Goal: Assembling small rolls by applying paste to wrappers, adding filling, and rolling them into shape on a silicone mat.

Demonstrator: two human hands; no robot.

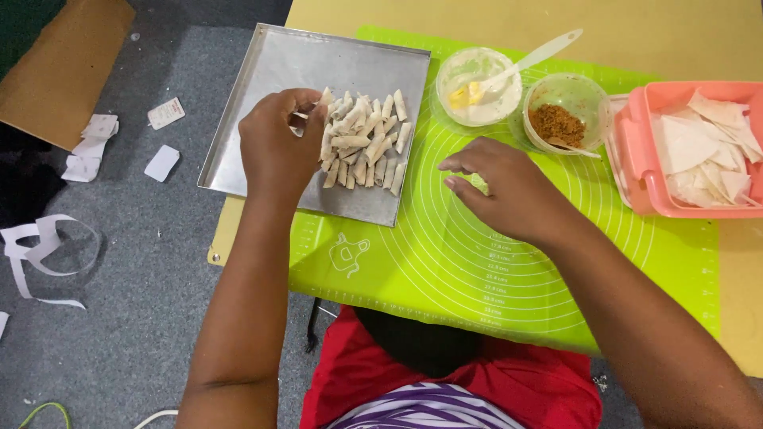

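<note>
Rolls (363,139) crowd the tray (262,95) (left hand (278,147) touching, right hand (505,191) apart).

I get one view only, head-worn, looking steeply down and close over the green mat (509,278) and metal tray (262,103). Grey floor (135,302) fills my left side.

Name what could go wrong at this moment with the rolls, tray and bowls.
The metal tray overhangs the table's left edge, so pressing on it might tip it. The left hand works at the edge of the roll pile and could knock rolls loose. The spatula juts from the white bowl; the right hand might catch it.
</note>
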